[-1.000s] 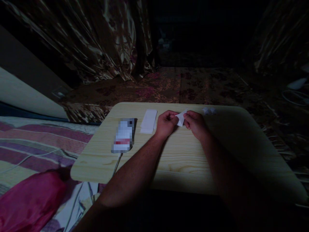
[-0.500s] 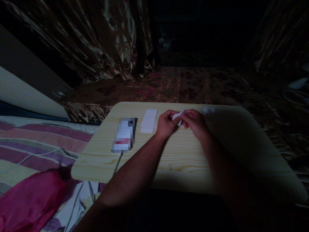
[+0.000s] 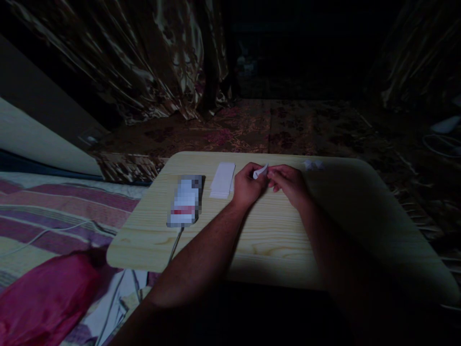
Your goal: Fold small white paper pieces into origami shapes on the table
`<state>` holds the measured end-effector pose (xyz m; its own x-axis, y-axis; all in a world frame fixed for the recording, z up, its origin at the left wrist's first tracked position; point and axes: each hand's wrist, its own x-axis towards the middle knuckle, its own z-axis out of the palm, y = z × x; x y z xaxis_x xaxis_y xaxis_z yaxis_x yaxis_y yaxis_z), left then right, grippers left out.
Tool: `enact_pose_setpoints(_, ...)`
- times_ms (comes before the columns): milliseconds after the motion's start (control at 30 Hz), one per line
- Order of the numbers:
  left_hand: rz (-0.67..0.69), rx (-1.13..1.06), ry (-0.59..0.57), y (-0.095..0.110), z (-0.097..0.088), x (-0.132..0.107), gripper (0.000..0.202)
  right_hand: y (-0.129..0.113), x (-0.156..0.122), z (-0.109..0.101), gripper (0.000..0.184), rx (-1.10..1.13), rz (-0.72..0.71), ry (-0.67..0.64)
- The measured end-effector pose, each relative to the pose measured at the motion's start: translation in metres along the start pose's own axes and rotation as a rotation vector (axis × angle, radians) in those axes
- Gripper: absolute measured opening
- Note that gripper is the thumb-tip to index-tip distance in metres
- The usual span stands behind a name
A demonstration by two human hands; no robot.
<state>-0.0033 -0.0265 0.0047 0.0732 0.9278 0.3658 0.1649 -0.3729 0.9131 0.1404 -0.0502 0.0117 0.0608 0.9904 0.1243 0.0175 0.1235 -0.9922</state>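
Over the wooden table, my left hand [image 3: 248, 186] is closed around a small piece of white paper [image 3: 260, 172], whose curled upper end sticks up above the thumb. My right hand [image 3: 289, 182] meets it from the right, its thumb and forefinger pinched together at the paper's right edge; the fingers partly hide the fold. Left of my hands lies a stack of white paper strips [image 3: 223, 179]. Two small folded white paper pieces [image 3: 313, 165] lie beyond my right hand, near the table's far edge.
The small table [image 3: 281, 240] has rounded corners. A phone [image 3: 185, 202], blurred out, lies on its left with a cable [image 3: 175, 245] running off the front edge. A striped bed [image 3: 122, 202] and a pink bag [image 3: 50, 298] are at left; curtains [image 3: 173, 57] hang behind.
The white paper has turned from a flat slanted position to a more upright, curled one. My right fingers have shifted slightly left and lower against it.
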Motion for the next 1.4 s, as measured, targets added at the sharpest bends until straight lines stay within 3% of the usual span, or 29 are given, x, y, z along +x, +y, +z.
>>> enact_pose_setpoints(267, 0.006, 0.083, -0.030, -0.001, -0.001, -0.002, 0.015, -0.006, -0.003, 0.000, 0.046, -0.047, 0.040, -0.066)
enact_pose_setpoints(567, -0.123, -0.102, -0.053, -0.003, 0.000, 0.002, 0.017, -0.001, 0.002, -0.004, 0.021, -0.107, 0.055, -0.019)
enact_pose_setpoints(867, -0.239, -0.302, -0.074, -0.004, -0.002, 0.008, 0.021, -0.001, 0.002, -0.011, 0.025, -0.066, 0.031, -0.127)
enact_pose_setpoints(1400, -0.286, -0.418, -0.118, 0.003, -0.006, 0.009, 0.019, -0.001, 0.003, -0.011, 0.031, 0.010, 0.038, -0.062)
